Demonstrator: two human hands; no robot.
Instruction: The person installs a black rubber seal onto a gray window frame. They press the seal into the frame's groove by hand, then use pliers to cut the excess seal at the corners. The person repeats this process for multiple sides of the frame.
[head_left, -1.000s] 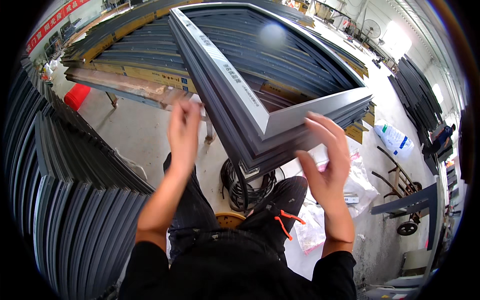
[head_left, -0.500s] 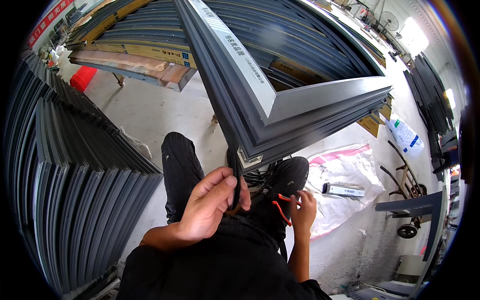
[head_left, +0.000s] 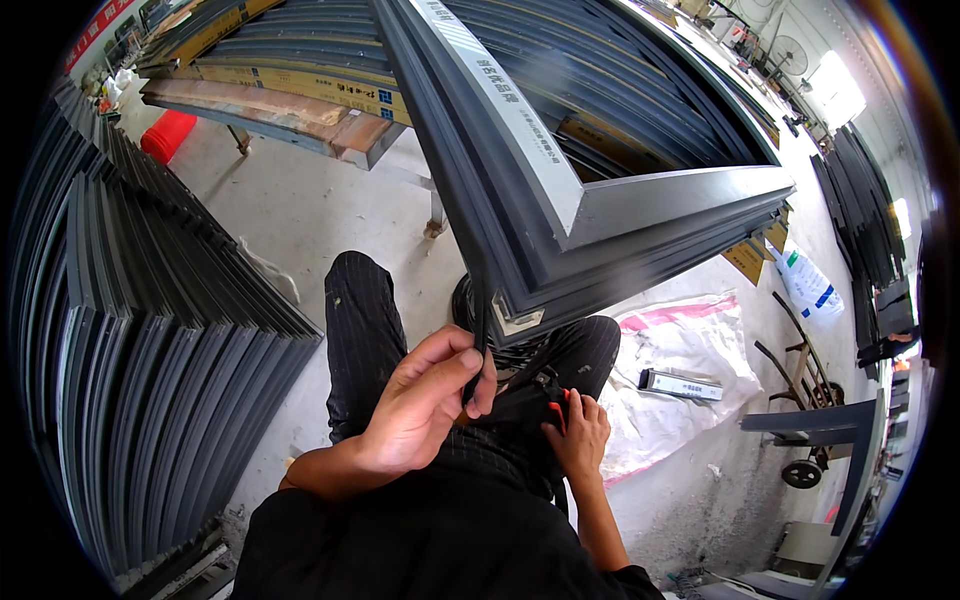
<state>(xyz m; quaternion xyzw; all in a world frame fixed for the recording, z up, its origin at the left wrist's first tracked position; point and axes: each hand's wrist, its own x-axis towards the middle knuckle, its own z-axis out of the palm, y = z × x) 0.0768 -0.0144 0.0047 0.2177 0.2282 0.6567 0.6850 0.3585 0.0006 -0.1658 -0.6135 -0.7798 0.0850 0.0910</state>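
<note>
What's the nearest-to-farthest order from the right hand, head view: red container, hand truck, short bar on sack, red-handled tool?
1. Red-handled tool: at the right hand.
2. Short bar: to its right, on the white sack.
3. Hand truck: farther right, past the sack.
4. Red container: far upper left.

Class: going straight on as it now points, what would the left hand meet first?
Beyond the black strip it pinches, the left hand would probably meet the frame corner, though depth is unclear.

The frame (head_left: 660, 206) blocks the top middle; bars (head_left: 165, 330) fill the left. Left of centre, between bars and knee (head_left: 365, 305), there's room to reach.
</note>
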